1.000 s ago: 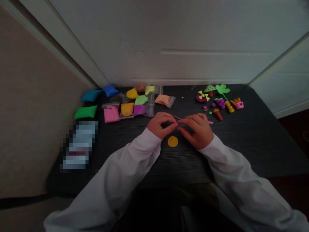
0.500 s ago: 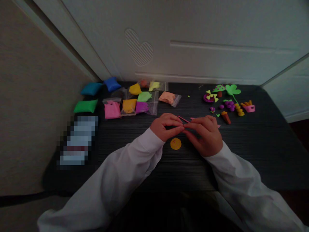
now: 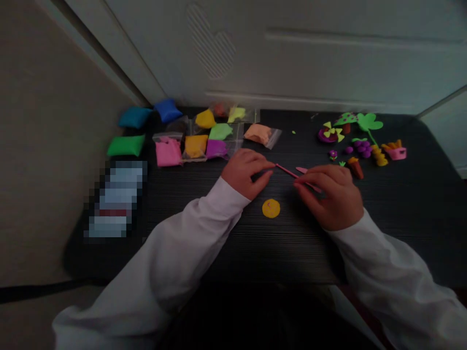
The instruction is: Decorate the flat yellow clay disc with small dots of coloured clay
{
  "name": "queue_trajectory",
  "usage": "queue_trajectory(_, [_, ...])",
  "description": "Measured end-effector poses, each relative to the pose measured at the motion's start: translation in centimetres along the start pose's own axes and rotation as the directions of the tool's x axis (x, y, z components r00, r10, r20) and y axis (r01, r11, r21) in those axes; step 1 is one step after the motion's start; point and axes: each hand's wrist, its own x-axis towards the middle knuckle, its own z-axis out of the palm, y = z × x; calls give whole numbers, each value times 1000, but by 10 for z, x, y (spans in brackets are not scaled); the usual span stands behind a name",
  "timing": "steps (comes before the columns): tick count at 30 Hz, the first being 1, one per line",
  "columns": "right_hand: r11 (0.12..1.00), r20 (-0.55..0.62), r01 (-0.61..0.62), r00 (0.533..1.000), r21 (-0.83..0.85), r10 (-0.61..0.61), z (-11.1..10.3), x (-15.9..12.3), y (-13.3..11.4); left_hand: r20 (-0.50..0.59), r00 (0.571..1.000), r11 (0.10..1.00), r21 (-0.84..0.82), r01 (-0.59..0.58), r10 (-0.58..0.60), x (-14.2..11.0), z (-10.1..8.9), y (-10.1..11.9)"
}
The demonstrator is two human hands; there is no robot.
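Note:
My left hand point(image 3: 246, 172) is over the dark table, its thumb and fingertips a little apart with nothing visible between them. Close to those fingertips is one end of a thin pink stick point(image 3: 286, 170). My right hand point(image 3: 330, 194) has its thumb and index tips pressed together near the stick's other end; whatever they pinch is too small to make out. Partly hidden behind this hand is a pink flat-tipped tool point(image 3: 301, 170). A flat yellow clay disc point(image 3: 271, 208), with a small curved pinkish mark on it, lies between and below the hands.
Bagged clay, including a pink pack point(image 3: 168, 151) and a peach pack point(image 3: 258, 133), is at the back left, with a green pack point(image 3: 126, 145) beside it. A blurred-out phone point(image 3: 118, 199) lies left. Small clay models, including purple grapes point(image 3: 362, 148), occupy the back right of the table point(image 3: 233, 253).
My hands have come apart from their joined fingertips, the right one moving rightward. More of the pink stick and the disc's mark shows. The view has tilted slightly.

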Motion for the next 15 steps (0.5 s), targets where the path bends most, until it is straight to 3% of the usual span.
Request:
queue_trajectory(6, [992, 224, 58, 974, -116, -31, 6, -12, 11, 92, 996, 966, 257, -32, 9, -9, 0, -15])
queue_trajectory(15, [984, 335, 9, 941, -176, 51, -5, -10, 2, 155, 988, 940, 339, -32, -22, -6, -1, -18])
